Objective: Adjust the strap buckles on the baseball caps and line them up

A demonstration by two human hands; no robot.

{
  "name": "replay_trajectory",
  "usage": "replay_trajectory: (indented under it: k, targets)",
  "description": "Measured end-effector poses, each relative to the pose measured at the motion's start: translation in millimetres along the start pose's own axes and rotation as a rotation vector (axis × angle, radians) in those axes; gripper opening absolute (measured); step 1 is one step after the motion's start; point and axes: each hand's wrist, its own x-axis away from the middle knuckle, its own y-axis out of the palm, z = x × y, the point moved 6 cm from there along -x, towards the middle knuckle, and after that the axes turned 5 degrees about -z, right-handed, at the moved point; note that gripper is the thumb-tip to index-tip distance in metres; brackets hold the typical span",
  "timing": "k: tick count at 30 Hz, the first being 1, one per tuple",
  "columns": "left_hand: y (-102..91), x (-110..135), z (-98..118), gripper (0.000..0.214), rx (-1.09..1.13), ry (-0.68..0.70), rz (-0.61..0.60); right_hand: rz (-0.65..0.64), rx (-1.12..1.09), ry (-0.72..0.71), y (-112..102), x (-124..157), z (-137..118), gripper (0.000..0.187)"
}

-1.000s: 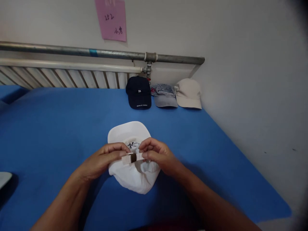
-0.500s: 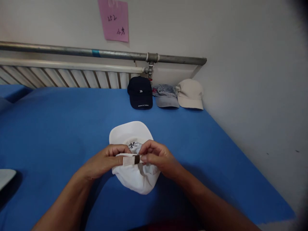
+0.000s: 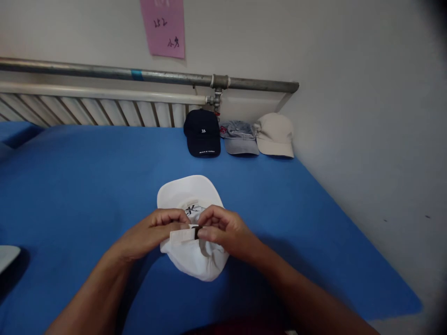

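Note:
A white baseball cap (image 3: 195,263) lies on the blue surface with its brim pointing away from me and a dark logo showing near the brim. Across its back edge runs a white strap (image 3: 181,236) with a dark brown buckle or patch. My left hand (image 3: 153,230) pinches the cap's back edge at the left, its thumb beside the strap. From the right, my right hand (image 3: 226,230) is closed on the strap at the dark piece, thumb on top. The fingertips hide part of the strap.
Along the back stand a navy cap (image 3: 202,135), a grey cap (image 3: 240,138) and a beige cap (image 3: 275,135). Behind them are a radiator (image 3: 115,111) and a metal pipe (image 3: 167,77). A white object's edge (image 3: 9,257) shows at left. The wall borders the right side.
My right hand has shifted slightly left, its thumb now over the dark piece. The strap's free end reaches further left. The view has moved a little.

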Motion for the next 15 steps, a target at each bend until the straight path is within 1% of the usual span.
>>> replay_trajectory:
  k: [4, 7, 10, 13, 15]
  targets:
    - [1.5, 0.1, 1.3, 0.023, -0.012, 0.014, -0.003, -0.004, 0.109, -0.018, 2.3, 1.0, -1.2, 0.018]
    - [0.5, 0.1, -1.3, 0.024, -0.017, 0.01, -0.006, -0.032, 0.094, -0.009, 3.0, 1.2, 0.6, 0.017]
    - [-2.5, -0.3, -1.6, 0.031, -0.029, 0.056, -0.014, -0.049, 0.095, -0.008, 3.3, 1.5, 1.6, 0.015]
    - [-2.7, 0.7, 2.4, 0.04, -0.065, 0.121, -0.077, -0.044, 0.102, -0.007, 3.4, 2.0, 0.8, 0.013]
    - [1.0, 2.3, 4.2, 0.042, -0.105, 0.107, -0.161, -0.046, 0.102, -0.007, 4.2, 2.1, -0.4, 0.013]
